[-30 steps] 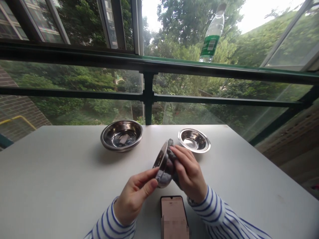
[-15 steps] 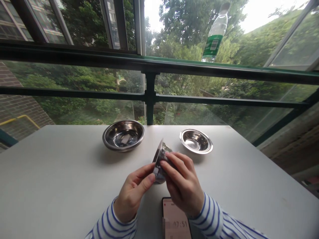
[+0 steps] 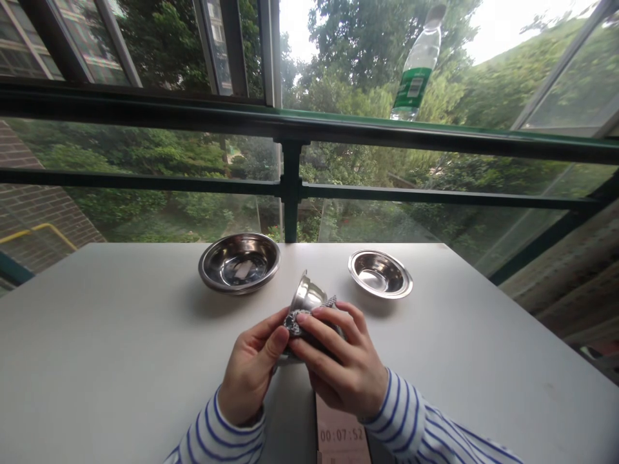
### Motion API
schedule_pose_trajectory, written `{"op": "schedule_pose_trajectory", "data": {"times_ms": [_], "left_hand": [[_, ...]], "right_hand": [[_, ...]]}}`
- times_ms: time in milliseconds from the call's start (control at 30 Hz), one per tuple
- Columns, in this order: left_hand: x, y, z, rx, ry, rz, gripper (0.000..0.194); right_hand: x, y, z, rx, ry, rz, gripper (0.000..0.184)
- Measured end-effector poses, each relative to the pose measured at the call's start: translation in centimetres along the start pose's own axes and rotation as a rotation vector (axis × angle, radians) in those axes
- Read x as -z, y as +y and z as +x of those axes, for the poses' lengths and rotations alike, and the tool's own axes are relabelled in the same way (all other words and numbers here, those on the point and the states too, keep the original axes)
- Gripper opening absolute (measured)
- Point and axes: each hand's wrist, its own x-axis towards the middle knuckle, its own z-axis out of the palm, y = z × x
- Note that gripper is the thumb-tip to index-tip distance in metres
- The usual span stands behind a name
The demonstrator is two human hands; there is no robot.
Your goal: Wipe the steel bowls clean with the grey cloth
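Observation:
A small shiny metal bowl (image 3: 308, 295) is tipped on its side between my hands, above the white table. My left hand (image 3: 251, 367) pinches its rim at the left, thumb toward me. My right hand (image 3: 345, 361) is closed on a dark-and-white patterned cloth (image 3: 293, 322) and presses it on the bowl's outer side. The lower part of the bowl and most of the cloth are hidden behind my fingers.
A wider metal bowl (image 3: 213, 277) stands at the back left, and a smaller metal bowl (image 3: 406, 287) at the back right. A phone (image 3: 341, 444) showing a timer lies below my right hand. A plastic bottle (image 3: 411, 90) stands on the green railing (image 3: 435, 138).
The bowl has turned in my hands, so more of its outer side shows. My right hand has moved slightly left and down with the cloth.

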Motion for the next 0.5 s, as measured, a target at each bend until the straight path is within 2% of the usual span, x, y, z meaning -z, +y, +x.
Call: {"op": "schedule_pose_trajectory", "data": {"times_ms": [100,200,267,333,433,500], "left_hand": [[0.0,-0.2,-0.1,-0.027,-0.012,0.032,0.024],[-0.1,-0.3,-0.2,-0.037,-0.042,0.056,0.023],[-0.1,-0.3,-0.3,-0.026,-0.034,0.064,0.022],[0.0,-0.4,-0.2,-0.023,-0.014,0.057,0.022],[0.3,-0.6,-0.1,-0.052,0.002,0.074,0.023],[0.5,-0.7,-0.1,-0.07,-0.008,0.099,0.023]], "right_hand": [[0.1,0.9,0.1,-0.081,0.038,0.034,0.035],[0.2,1.9,0.2,-0.317,0.099,0.129,0.036],[0.2,2.0,0.1,-0.422,0.118,0.184,0.038],[0.3,1.6,0.1,-0.374,0.098,0.175,0.038],[0.5,0.6,0.1,-0.164,0.031,0.077,0.038],[0.6,0.5,0.2,-0.126,0.02,0.041,0.036]]}}
